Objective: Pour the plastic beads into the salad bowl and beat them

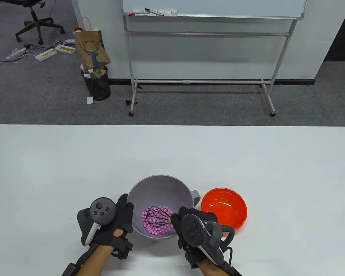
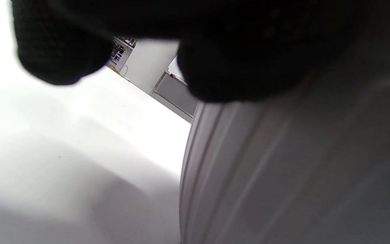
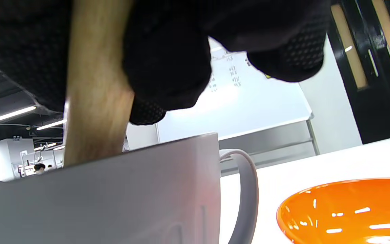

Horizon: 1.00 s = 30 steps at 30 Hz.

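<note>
A grey salad bowl (image 1: 161, 187) with a side handle (image 1: 196, 196) stands near the table's front edge, and pink plastic beads (image 1: 156, 228) lie in its bottom. A black wire whisk (image 1: 158, 218) sits among the beads. My right hand (image 1: 187, 224) grips the whisk's wooden handle (image 3: 95, 98) at the bowl's right rim. My left hand (image 1: 123, 212) holds the bowl's left outer wall (image 2: 283, 176), its fingers curved against it. An orange bowl (image 1: 224, 207) with nothing in it stands just right of the grey one.
The white table (image 1: 74, 161) stretches wide to the left, right and back. Beyond its far edge stand a whiteboard on a frame (image 1: 207, 11), a waste bin (image 1: 97, 83) with a paper bag, and an office chair (image 1: 34, 17).
</note>
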{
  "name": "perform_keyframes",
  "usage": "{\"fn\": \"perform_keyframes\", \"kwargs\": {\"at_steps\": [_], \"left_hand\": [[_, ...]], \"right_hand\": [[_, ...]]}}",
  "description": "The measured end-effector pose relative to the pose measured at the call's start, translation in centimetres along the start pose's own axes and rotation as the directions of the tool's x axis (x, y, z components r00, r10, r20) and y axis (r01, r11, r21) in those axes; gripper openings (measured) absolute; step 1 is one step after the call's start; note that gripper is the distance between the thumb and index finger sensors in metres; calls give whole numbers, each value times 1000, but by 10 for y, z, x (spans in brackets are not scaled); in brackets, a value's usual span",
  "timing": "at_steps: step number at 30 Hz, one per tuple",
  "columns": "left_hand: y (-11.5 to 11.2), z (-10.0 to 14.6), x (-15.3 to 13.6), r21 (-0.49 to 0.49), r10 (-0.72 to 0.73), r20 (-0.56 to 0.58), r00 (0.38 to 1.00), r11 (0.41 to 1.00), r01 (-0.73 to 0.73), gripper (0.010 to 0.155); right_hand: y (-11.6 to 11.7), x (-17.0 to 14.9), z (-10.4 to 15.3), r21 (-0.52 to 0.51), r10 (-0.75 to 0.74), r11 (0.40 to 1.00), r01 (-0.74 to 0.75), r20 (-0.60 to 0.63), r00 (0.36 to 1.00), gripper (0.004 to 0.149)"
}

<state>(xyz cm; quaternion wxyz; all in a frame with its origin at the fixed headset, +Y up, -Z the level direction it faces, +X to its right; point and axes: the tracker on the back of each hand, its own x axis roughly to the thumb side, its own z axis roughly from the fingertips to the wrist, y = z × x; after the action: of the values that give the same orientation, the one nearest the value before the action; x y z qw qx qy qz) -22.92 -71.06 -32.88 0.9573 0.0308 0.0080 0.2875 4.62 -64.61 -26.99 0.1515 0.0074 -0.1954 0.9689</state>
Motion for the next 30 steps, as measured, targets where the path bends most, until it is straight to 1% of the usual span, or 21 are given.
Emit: {"fn": "perform_keyframes", "kwargs": {"at_steps": [7,11,14,16,20,22,26,30], "left_hand": [[0,0,0,-1,1,1,1000,1000,-1,56],[0,0,0,-1,0,1,1000,1000,0,56],[0,0,0,-1,0,0,1000,1000,0,56],[0,0,0,-1,-1,0,1000,1000,1,56],[0,0,0,-1,-1,0,1000,1000,1,56],[0,0,0,-1,-1,0,1000,1000,1,56],[0,0,0,0,-2,0,1000,1000,2,56],[0,0,0,0,0,0,1000,1000,0,56]], "right_hand": [[-2,5,3,-108,145,984,-142,21,989,43],[-6,8,5,-119,193,975,-188,29,981,42],[-12,12,6,-90,212,974,-208,43,976,42],[-15,14,6,-48,202,979,-199,56,978,42],[-21,11,3,71,91,993,-95,59,994,42],[-17,8,2,92,35,995,-39,47,998,42],[-5,1,0,77,-36,997,33,33,999,42],[0,-3,0,-12,-8,1000,8,14,1000,42]]}}
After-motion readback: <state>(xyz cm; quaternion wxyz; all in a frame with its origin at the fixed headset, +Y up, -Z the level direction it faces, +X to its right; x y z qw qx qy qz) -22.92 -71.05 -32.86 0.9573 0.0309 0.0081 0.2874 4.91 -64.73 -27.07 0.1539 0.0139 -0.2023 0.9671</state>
